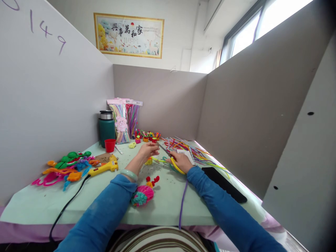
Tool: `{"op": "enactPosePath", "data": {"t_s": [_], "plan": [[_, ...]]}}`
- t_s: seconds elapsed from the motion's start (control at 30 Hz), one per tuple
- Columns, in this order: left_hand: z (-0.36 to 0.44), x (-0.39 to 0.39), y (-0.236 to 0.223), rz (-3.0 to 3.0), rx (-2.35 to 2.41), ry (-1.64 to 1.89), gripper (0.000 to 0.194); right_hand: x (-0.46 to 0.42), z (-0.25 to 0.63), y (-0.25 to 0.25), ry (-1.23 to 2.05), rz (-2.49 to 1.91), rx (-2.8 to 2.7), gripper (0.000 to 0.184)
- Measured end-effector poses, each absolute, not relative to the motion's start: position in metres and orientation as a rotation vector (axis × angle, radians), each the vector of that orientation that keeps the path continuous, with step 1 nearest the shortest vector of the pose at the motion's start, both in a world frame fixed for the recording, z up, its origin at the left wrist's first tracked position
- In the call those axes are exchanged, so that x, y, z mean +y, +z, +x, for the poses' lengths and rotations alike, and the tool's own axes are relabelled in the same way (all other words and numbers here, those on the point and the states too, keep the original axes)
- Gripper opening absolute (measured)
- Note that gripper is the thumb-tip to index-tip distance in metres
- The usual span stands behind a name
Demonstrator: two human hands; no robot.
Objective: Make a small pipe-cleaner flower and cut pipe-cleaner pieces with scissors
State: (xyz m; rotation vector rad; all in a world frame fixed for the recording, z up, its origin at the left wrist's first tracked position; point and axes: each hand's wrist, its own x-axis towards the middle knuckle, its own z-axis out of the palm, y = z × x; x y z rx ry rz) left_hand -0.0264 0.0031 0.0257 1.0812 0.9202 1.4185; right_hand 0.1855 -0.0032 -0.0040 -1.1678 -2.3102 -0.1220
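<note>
My right hand (182, 161) grips a pair of scissors (177, 166) by the yellow handle. The metal blades point up and left, their tips close to the fingers of my left hand (149, 151). Those left fingers are pinched together; whatever lies between them is too small to make out. Below my left hand sits a small yellow piece (149, 161), partly covered by it. Nearer to me lies a pink and teal pipe-cleaner figure (143, 195) with red and orange bits at its top. A purple pipe cleaner (183, 206) runs from under my right wrist to the table's front edge.
A yellow glue gun (103, 169) with a black cord lies left, beside piled pipe-cleaner pieces (70, 166). Behind stand a green bottle (106, 129), red cup (110, 145) and bagged pipe cleaners (120, 122). Loose pipe cleaners (202, 154) and a black slab (224, 183) lie right. Grey partitions enclose the table.
</note>
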Motion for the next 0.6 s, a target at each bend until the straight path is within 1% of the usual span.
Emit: {"op": "enactPosePath", "data": {"t_s": [0.1, 0.23, 0.6], "plan": [[-0.0257, -0.0004, 0.0269, 1.106, 0.927, 1.402, 0.022, -0.0037, 0.1854, -0.0038, -0.113, -1.164, -2.312, 0.038], [-0.0280, 0.0007, 0.0261, 1.133, 0.927, 1.398, 0.017, -0.0031, 0.1857, -0.0045, -0.122, -1.160, -2.306, 0.038], [-0.0259, -0.0023, 0.0287, 1.049, 0.919, 1.370, 0.021, -0.0010, 0.1850, -0.0059, -0.109, -1.152, -2.270, 0.037]]}}
